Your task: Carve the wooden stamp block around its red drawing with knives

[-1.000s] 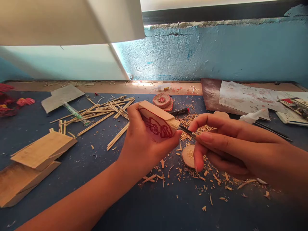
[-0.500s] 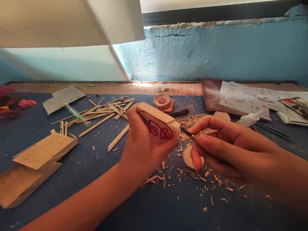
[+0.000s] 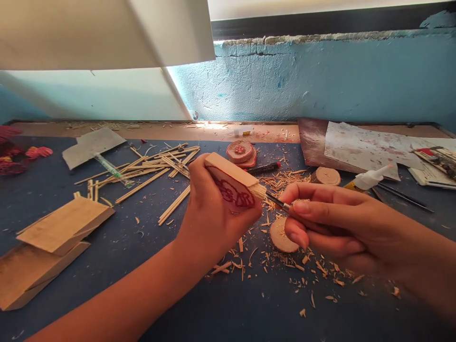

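My left hand (image 3: 210, 218) is wrapped round a pale wooden block (image 3: 233, 170), with a dark red outline drawn on the side that faces me. The block's right end is cut back and rough. Between the thumb and fingers of my right hand (image 3: 331, 216) is a slim carving tool (image 3: 281, 203) with a dark blade and a metal collar. Its tip is at the block's rough end; whether it touches cannot be made out. Beneath it a round wood slice (image 3: 283, 235) lies among shavings (image 3: 240, 244).
Thin sticks (image 3: 142, 166) lie in a heap behind my left hand. Two wooden blocks (image 3: 67, 223) overlap at the left. A red-rimmed wood slice (image 3: 239, 152), a marker (image 3: 265, 167), another slice (image 3: 326, 175) and a glue bottle (image 3: 368, 179) lie farther back. A blue wall (image 3: 320, 80) rises behind.
My right hand and the carving tool have drawn slightly right and down from the block's end. The block has tilted a little in my left hand, and both stay held.
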